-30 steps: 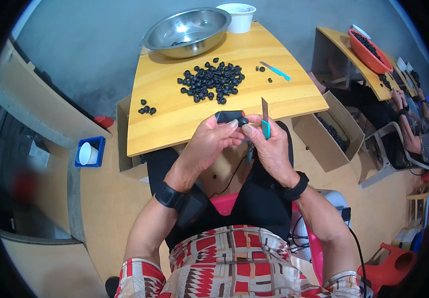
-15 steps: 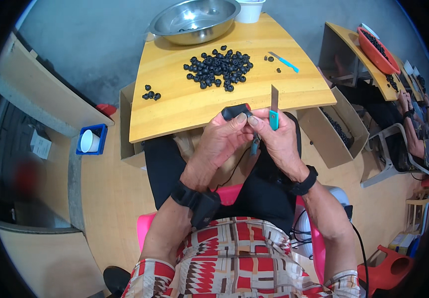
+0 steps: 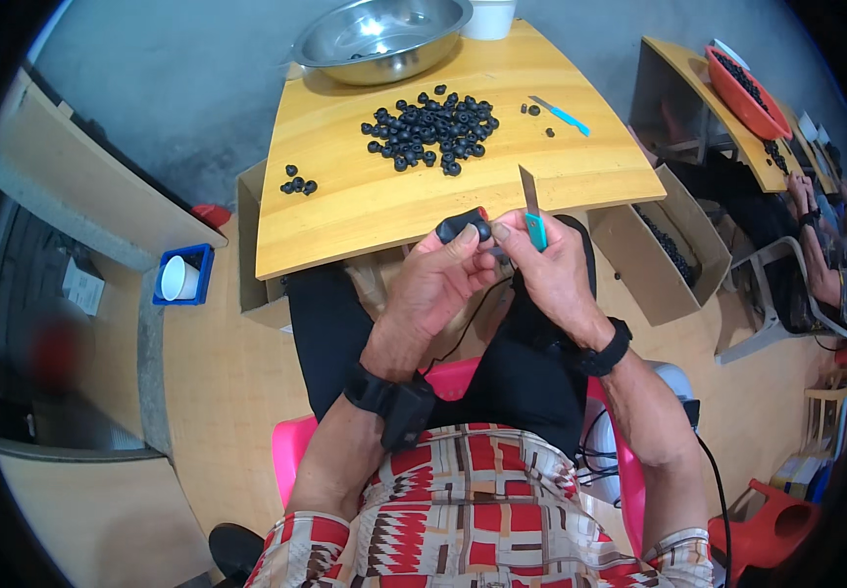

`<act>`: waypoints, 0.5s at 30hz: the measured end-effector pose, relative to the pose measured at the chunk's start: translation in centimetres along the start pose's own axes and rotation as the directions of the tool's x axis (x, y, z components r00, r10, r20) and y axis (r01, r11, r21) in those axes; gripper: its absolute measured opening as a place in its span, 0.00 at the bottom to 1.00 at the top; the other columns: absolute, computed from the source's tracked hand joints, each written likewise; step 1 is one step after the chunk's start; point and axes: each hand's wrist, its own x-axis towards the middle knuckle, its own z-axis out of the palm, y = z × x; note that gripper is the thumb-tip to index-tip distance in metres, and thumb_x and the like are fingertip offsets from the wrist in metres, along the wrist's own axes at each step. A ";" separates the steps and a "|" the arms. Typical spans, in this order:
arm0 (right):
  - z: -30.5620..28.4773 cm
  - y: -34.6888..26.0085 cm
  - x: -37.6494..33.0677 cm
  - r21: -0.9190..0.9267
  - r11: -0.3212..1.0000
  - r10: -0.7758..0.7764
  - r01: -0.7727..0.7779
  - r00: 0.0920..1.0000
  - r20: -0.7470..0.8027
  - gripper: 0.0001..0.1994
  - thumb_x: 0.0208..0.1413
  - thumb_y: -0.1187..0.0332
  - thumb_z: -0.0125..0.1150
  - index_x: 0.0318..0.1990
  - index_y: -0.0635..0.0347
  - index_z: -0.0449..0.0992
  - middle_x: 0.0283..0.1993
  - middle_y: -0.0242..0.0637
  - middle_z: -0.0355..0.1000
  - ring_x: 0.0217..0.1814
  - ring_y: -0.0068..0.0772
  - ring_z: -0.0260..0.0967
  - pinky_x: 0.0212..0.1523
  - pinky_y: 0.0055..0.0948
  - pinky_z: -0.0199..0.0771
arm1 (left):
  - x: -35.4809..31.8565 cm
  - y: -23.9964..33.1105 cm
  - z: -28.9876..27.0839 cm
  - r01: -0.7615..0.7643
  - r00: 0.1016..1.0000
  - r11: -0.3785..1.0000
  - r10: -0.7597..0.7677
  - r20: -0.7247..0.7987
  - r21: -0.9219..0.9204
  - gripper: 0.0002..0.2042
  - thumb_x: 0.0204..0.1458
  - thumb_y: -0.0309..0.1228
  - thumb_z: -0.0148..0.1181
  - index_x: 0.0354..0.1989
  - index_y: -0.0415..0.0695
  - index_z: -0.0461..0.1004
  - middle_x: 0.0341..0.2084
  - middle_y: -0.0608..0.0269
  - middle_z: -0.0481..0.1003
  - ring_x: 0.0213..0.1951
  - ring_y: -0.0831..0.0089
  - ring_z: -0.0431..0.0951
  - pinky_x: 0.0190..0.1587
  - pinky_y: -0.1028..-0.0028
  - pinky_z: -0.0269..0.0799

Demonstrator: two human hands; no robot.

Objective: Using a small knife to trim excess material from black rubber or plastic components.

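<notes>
My left hand is closed, thumb and fingers pinching a small round black rubber-looking part. A black sleeve with a red edge appears to cover its index finger. Close against it, my right hand grips a teal-handled knife, blade pointing up and slightly left. The right thumb and index fingertips meet at the edge of the black part; what they pinch there is too small to make out. Both hands are above my lap, just before the table's near edge. Beyond them lies a pile of similar black parts.
On the wooden table are a steel basin, a white tub, a blue-handled knife and a few black parts at left. A cardboard box stands at right. Another person's arm shows far right.
The knife blade has tipped to the left, and my right hand has turned slightly. The round black part shows more clearly at my fingertips.
</notes>
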 end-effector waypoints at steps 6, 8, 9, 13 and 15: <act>-1.0 0.7 -0.2 -0.697 0.518 -0.519 0.495 0.830 0.204 0.08 0.45 0.74 0.57 0.35 0.58 0.72 0.28 0.41 0.70 0.26 0.41 0.70 0.24 0.31 0.69 | -0.6 0.1 0.7 -0.019 0.999 0.992 0.023 0.026 -0.124 0.12 0.53 0.28 0.53 0.47 0.43 0.65 0.31 0.64 0.71 0.32 0.75 0.72 0.36 0.73 0.69; -0.9 1.1 -0.1 -0.719 0.466 -0.523 0.516 0.816 0.246 0.09 0.44 0.73 0.58 0.36 0.57 0.72 0.27 0.40 0.69 0.26 0.41 0.70 0.23 0.33 0.68 | -0.6 0.0 0.1 -0.034 0.997 0.989 0.044 0.070 -0.144 0.13 0.53 0.28 0.53 0.47 0.43 0.65 0.31 0.63 0.71 0.32 0.74 0.72 0.36 0.73 0.69; -0.8 1.3 -0.1 -0.740 0.414 -0.525 0.530 0.803 0.282 0.10 0.43 0.73 0.59 0.36 0.57 0.71 0.25 0.39 0.68 0.25 0.40 0.69 0.23 0.35 0.68 | -0.7 0.0 0.0 -0.041 0.991 0.986 0.061 0.117 -0.160 0.13 0.53 0.28 0.53 0.47 0.42 0.65 0.31 0.62 0.71 0.32 0.73 0.72 0.36 0.72 0.68; -0.8 1.1 0.0 -0.759 0.374 -0.537 0.534 0.791 0.292 0.10 0.43 0.72 0.60 0.36 0.57 0.71 0.24 0.39 0.67 0.25 0.40 0.69 0.23 0.35 0.68 | -1.0 0.0 0.3 -0.028 0.992 0.984 0.049 0.113 -0.178 0.14 0.53 0.28 0.53 0.47 0.42 0.64 0.31 0.61 0.71 0.32 0.72 0.72 0.36 0.72 0.68; -0.9 1.1 0.0 -0.773 0.359 -0.527 0.522 0.798 0.294 0.10 0.43 0.72 0.59 0.36 0.57 0.70 0.25 0.39 0.67 0.25 0.40 0.69 0.23 0.35 0.68 | -1.0 -0.1 0.4 -0.025 0.995 0.983 0.041 0.089 -0.181 0.14 0.53 0.28 0.53 0.47 0.41 0.64 0.31 0.60 0.72 0.32 0.72 0.72 0.35 0.72 0.69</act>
